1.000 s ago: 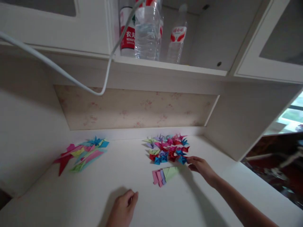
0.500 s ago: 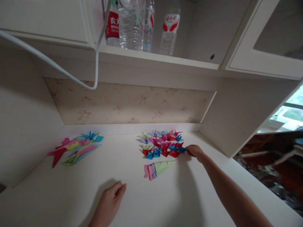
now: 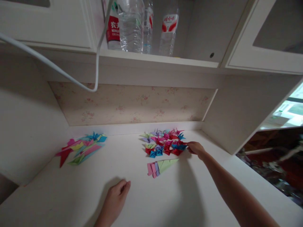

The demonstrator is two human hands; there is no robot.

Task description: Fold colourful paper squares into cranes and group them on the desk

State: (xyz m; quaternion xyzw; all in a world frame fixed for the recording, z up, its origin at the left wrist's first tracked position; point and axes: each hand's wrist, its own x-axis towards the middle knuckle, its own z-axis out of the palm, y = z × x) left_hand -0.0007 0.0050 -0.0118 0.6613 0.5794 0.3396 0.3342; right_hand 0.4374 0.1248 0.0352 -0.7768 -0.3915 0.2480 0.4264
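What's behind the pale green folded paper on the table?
Colourful paper birds, with the right hand at their right edge. Nearer ones partly cover some farther back, so parts of those can't be seen.

The right hand (image 3: 196,148) touches a blue paper crane (image 3: 180,147), the left hand (image 3: 117,194) curled over the tabletop (image 3: 151,201).

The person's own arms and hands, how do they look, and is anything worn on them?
Both the left hand and the right hand look bare, without gloves. The right forearm shows no sleeve, watch or bracelet; little of the left forearm is in frame.
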